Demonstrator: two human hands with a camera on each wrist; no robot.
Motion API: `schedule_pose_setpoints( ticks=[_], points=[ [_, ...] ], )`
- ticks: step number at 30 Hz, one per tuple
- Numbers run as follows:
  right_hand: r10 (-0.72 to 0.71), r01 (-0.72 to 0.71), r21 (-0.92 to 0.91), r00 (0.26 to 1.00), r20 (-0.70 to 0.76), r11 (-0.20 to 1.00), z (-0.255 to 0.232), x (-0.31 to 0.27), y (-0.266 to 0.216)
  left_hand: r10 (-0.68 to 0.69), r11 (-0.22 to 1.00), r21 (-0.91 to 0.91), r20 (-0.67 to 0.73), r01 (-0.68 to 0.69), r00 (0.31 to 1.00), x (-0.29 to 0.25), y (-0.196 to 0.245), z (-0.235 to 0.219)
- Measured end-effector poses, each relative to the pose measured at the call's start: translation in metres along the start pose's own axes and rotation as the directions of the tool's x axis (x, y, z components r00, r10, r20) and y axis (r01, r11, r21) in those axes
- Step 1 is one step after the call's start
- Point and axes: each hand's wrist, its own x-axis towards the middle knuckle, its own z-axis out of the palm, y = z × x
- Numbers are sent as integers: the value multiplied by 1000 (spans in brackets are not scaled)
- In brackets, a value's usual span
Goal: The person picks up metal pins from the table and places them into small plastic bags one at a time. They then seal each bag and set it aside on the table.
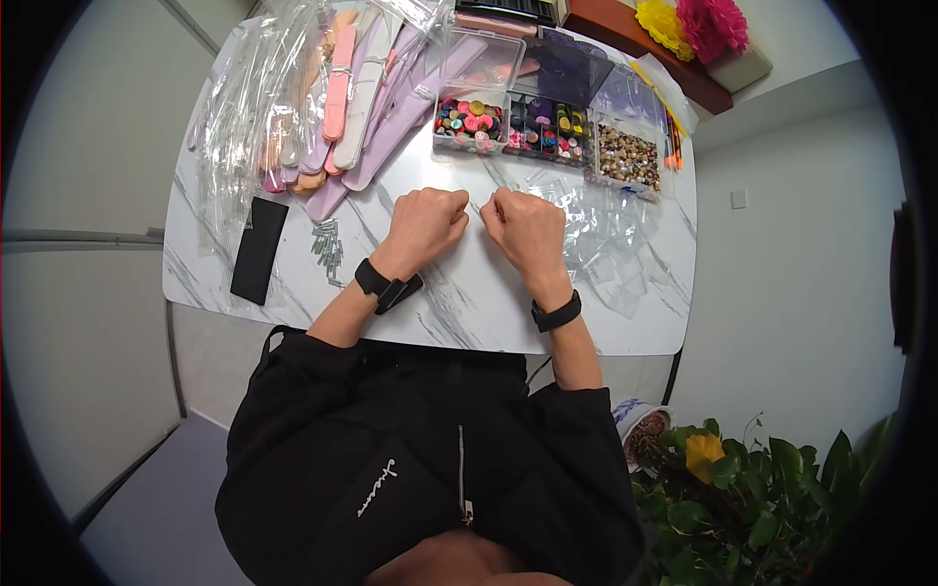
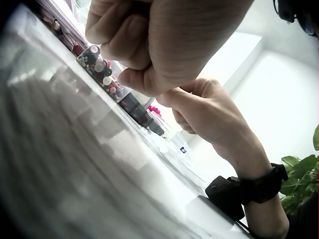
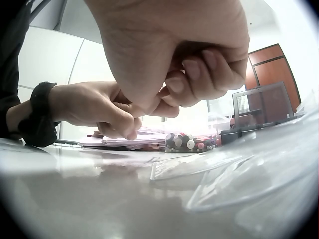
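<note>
My left hand (image 1: 426, 227) is curled into a fist above the middle of the marble-patterned table (image 1: 469, 313). Beside it, a small gap away in the head view, my right hand (image 1: 526, 230) is balled the same way. In the right wrist view the fingers (image 3: 199, 79) of the right hand fold into the palm, with nothing visible in them. The left wrist view shows the left hand (image 2: 164, 45) equally curled, no object showing. Just beyond the fists stands a clear box of colourful buttons (image 1: 471, 125). Clear plastic bags (image 1: 606, 234) lie by the right hand.
Pink, white and lilac strips (image 1: 366, 107) and crinkled plastic wrappers (image 1: 244, 127) fill the back left. A black pouch (image 1: 259, 252) and small clear tubes (image 1: 328, 249) lie left. At the back right are a dark divided box (image 1: 549, 132) and a box of beads (image 1: 627, 156).
</note>
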Motion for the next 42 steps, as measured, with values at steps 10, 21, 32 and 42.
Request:
schedule_pose_setpoints(
  ticks=[10,21,32,42],
  points=[
    [40,-40,14,999,-23,999,-12,6,-2,36,999,1,-111,-36,993,-2,1,0],
    [259,-260,-70,966,-16,963,-66,-21,76,26,589,-779,-247,-214,969,-3,42,-29],
    [376,-373,55,926,-36,926,-59,-24,94,63,701,-712,126,46,990,20,36,20],
    [-208,-32,592,920,333,806,-98,33,35,101,242,-961,162,134,982,20,15,9]
  ],
)
